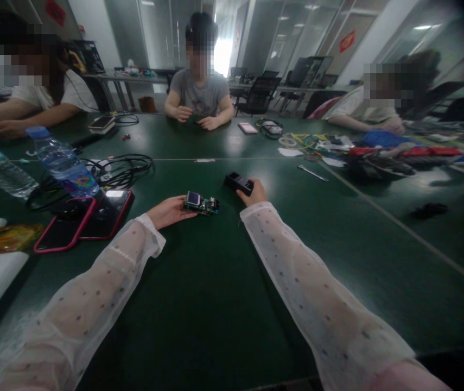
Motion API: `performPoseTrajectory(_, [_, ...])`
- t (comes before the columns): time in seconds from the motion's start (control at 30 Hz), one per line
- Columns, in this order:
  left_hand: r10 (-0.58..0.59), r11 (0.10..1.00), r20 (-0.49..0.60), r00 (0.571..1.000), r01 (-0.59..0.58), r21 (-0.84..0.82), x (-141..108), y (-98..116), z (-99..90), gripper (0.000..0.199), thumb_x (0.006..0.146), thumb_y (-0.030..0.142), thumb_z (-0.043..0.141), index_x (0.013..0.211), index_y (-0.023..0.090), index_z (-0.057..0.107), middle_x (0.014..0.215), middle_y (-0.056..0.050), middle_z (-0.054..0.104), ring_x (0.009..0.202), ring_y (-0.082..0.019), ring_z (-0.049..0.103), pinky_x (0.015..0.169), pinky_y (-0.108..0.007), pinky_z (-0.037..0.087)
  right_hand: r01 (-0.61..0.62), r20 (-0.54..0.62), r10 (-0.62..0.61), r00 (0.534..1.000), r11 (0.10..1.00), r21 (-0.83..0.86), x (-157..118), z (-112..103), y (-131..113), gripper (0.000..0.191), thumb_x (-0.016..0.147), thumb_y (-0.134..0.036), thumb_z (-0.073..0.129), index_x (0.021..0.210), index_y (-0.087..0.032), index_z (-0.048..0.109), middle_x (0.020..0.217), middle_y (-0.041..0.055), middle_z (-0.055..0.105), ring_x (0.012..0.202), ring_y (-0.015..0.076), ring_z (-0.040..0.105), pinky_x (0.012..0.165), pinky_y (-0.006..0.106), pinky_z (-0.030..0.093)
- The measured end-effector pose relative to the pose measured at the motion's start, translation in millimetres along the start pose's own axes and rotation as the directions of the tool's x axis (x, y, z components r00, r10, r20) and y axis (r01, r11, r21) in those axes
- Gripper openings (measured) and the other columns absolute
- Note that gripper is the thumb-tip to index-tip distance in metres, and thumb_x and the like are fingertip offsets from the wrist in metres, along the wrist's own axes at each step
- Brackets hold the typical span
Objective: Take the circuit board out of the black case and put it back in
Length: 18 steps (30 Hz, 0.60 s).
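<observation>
Over the middle of the green table, my left hand (169, 212) grips a small green circuit board (204, 205) by its left end. A square dark display with a pale frame sits on the board, and small components crowd its right end. To the right, my right hand (257, 193) is closed around the right end of a black plastic case (237, 183). That case has a rectangular opening in its upper face. Board and case are apart, with a short gap between them. Sheer white dotted sleeves cover both my forearms.
Left of me lie two phones with red edges (65, 225), water bottles (67, 163), a coiled black cable (128, 168) and a yellow packet (6, 237). A wrench (313, 173) and a cable heap (317, 142) are at right. Several people sit around the table (215, 304).
</observation>
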State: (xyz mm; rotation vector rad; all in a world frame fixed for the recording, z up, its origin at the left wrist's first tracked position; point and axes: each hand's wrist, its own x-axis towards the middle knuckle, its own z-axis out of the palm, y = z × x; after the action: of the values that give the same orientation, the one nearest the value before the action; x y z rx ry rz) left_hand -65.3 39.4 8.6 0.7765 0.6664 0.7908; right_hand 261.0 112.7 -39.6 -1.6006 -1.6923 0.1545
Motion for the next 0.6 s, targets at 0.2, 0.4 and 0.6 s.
performPoseTrajectory(0.2, [-0.007, 1.000, -0.004, 1.000, 0.007, 0.005, 0.2, 0.9, -1.0, 0.037, 0.088, 0.005, 0.051, 0.125, 0.008, 0.055, 0.123, -0.018, 0.062, 0.114, -0.026, 0.062, 0.106, -0.043, 0.043, 0.004, -0.101, -0.006, 0.995, 1.000, -0.021, 1.1, -0.6, -0.4, 0.084, 0.067, -0.052, 0.072, 0.133, -0.011, 0.042, 0.119, 0.0201, 0.055, 0.114, 0.0359, 0.053, 0.101, 0.055, 0.041])
performPoseTrajectory(0.4, [-0.012, 1.000, 0.000, 1.000, 0.012, -0.012, -2.1, 2.0, -0.3, 0.038, 0.087, 0.004, 0.052, 0.125, 0.007, 0.053, 0.125, -0.018, 0.061, 0.116, -0.027, 0.060, 0.108, -0.044, 0.041, -0.078, -0.068, 0.074, 0.995, 0.995, -0.063, 0.4, -1.1, -1.0, 0.079, 0.068, -0.054, 0.070, 0.130, -0.013, 0.044, 0.123, 0.0207, 0.052, 0.119, 0.0381, 0.048, 0.099, 0.056, 0.041])
performPoseTrajectory(0.6, [-0.007, 0.998, 0.023, 1.000, 0.009, -0.062, -1.2, 1.4, -3.7, 0.037, 0.088, 0.006, 0.052, 0.124, 0.008, 0.054, 0.127, -0.017, 0.060, 0.119, -0.028, 0.058, 0.109, -0.045, 0.040, -0.034, -0.016, 0.034, 0.999, 0.998, -0.052, 0.8, -6.8, -5.3, 0.057, 0.068, -0.042, 0.072, 0.115, -0.016, 0.055, 0.117, 0.0175, 0.054, 0.114, 0.0350, 0.051, 0.098, 0.052, 0.042])
